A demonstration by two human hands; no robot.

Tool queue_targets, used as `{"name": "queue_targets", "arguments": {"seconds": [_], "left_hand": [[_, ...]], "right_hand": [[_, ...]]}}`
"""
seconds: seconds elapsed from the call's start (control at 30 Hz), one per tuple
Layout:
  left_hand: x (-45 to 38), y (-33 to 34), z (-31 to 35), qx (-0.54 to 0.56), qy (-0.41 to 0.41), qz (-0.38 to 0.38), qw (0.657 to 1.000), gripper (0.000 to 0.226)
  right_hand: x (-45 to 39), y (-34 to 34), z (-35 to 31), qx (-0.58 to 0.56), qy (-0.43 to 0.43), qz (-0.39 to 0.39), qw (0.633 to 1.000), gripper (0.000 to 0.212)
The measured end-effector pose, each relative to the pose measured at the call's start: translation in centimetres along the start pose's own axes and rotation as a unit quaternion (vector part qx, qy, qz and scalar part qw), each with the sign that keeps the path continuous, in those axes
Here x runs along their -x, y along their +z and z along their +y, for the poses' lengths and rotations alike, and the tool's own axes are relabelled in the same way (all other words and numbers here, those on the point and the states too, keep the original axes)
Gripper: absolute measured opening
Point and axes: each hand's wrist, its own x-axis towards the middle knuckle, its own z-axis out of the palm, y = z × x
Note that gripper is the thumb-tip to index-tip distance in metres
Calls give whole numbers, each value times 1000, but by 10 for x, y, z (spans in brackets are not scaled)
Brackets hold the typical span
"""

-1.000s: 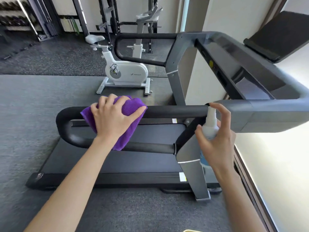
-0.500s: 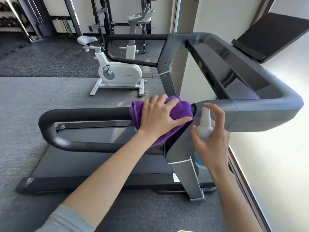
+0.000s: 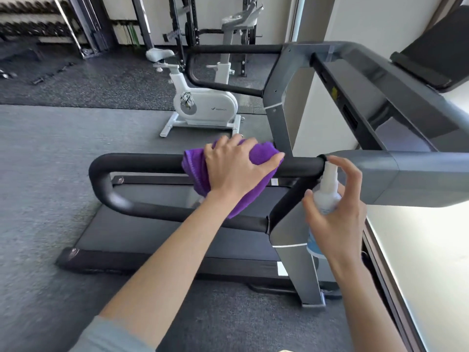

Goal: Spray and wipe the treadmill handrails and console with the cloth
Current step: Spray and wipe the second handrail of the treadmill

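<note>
My left hand (image 3: 233, 168) grips a purple cloth (image 3: 262, 153) draped over the near black handrail (image 3: 137, 161) of the treadmill, fingers curved over the bar. The cloth sits a little left of where the rail meets the grey console arm (image 3: 418, 174). My right hand (image 3: 335, 219) holds a white spray bottle (image 3: 327, 189) upright just below that joint, index finger raised above the nozzle. The console (image 3: 380, 102) slopes up to the right, with a dark screen (image 3: 436, 52) above it. The far handrail (image 3: 233, 49) lies beyond.
The treadmill belt (image 3: 152, 237) lies below the rail on grey carpet. A white exercise bike (image 3: 208, 107) stands behind the treadmill. Black weight racks (image 3: 96, 24) line the back wall. A pale wall (image 3: 418, 262) runs close along the right side.
My left hand slid the cloth rightward along the near handrail to its console end, then came back slightly to the left. My right hand kept the bottle under the joint.
</note>
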Motion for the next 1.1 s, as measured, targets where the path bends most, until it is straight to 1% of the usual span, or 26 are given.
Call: {"name": "queue_targets", "arguments": {"seconds": [0.13, 0.23, 0.3, 0.37, 0.43, 0.53, 0.63, 0.7, 0.8, 0.87, 0.97, 1.03, 1.1], "left_hand": [[-6, 9, 57, 29, 44, -59, 997, 64], [-10, 10, 66, 42, 58, -70, 995, 64], [-8, 5, 48, 41, 61, -56, 996, 65], [-6, -2, 15, 34, 49, -29, 998, 67], [-2, -10, -25, 15, 21, -4, 1000, 73], [-2, -19, -62, 4, -36, -2, 999, 78], [-4, -12, -40, -24, -62, -9, 998, 70], [-3, -4, -3, -27, -44, -27, 998, 65], [-4, 7, 57, -13, -5, -59, 998, 64], [-4, 11, 81, -5, 8, -67, 998, 63], [-3, 11, 76, 15, 20, -61, 998, 65], [1, 6, 55, 26, 31, -45, 998, 70], [5, -1, 28, 15, 26, -30, 999, 74]], "right_hand": [[-3, -8, -2, -14, -1, 28, 1000, 57], [-4, -15, -3, -8, -3, 26, 1000, 58], [-4, -18, 0, 5, -3, 16, 1000, 58], [-4, -20, 5, 14, 7, 8, 1000, 56], [-4, -20, 6, 16, 19, 0, 1000, 55], [-2, -23, 8, 22, 27, -15, 999, 56], [2, -28, 9, 19, 37, -21, 999, 58], [5, -35, 10, 21, 33, -14, 999, 61], [6, -46, 15, 23, 35, -16, 999, 65], [6, -50, 18, 26, 31, -13, 999, 62], [6, -51, 18, 31, 26, -12, 999, 57], [7, -47, 15, 29, 23, -23, 999, 56], [9, -42, 11, 33, 16, -29, 999, 55]]}}
